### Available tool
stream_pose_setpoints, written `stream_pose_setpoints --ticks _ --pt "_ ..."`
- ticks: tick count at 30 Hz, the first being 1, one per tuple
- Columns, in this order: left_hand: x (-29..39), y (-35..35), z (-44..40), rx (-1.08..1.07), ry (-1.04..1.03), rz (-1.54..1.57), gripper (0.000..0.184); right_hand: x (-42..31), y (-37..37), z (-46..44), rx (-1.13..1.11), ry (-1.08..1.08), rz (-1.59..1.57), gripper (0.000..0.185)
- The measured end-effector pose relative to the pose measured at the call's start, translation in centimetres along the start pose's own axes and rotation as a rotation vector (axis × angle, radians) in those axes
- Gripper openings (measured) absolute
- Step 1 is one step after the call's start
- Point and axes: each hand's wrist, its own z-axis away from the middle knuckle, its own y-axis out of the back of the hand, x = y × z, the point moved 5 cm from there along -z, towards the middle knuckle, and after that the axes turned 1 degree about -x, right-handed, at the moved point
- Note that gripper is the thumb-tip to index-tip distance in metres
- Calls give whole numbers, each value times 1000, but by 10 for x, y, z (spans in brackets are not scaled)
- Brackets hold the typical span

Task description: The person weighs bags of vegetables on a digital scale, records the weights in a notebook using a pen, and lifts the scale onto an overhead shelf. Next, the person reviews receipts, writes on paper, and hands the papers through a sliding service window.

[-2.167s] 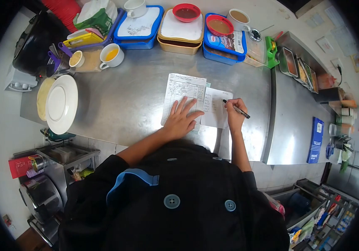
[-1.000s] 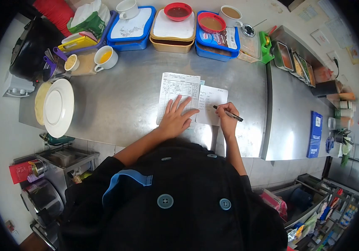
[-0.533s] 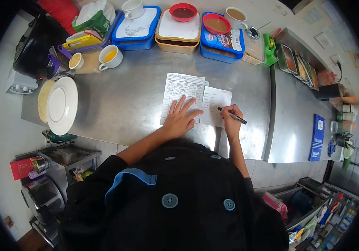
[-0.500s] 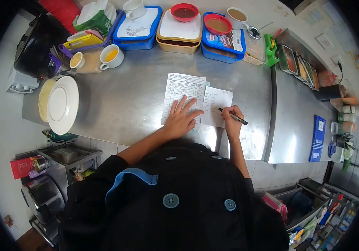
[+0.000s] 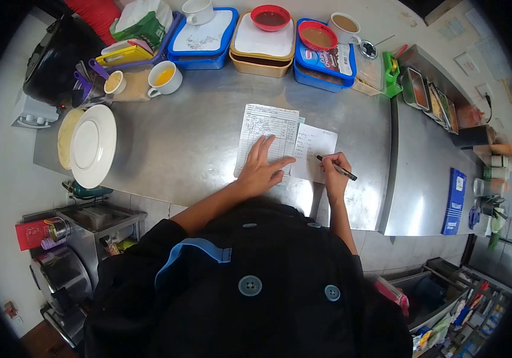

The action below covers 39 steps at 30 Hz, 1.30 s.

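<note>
My left hand [image 5: 258, 172] lies on a filled-in form [image 5: 273, 123], fingers stretched out and the thumb reaching toward the paper beside it. That smaller white sheet [image 5: 321, 140] carries several short handwritten lines, too small to read. A black pen [image 5: 345, 172] is gripped in my right hand [image 5: 335, 173], its tip at the small sheet below the top lines. Both papers rest side by side on the steel counter [image 5: 196, 128], the form's right edge meeting the small sheet.
Along the back stand blue tubs [image 5: 324, 80], a tan tub [image 5: 262, 64], a red bowl [image 5: 270, 18] and a white cup with yellow liquid [image 5: 165, 78]. A white plate [image 5: 93, 146] sits at the left edge. A blue record book [image 5: 455, 201] lies on the right-hand counter.
The fingers of my left hand have drawn closer together on the form. My right hand stays at the small sheet with the pen. The whole view has shifted slightly.
</note>
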Motion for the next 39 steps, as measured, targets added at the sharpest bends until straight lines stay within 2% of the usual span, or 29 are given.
stream_pose_setpoints --ticks 11,39 --pt "-1 -1 -1 28 -25 -41 46 -2 -1 2 2 -8 -29 6" --pt "-2 -3 1 1 -9 -27 40 -4 -4 -13 25 101 90 5"
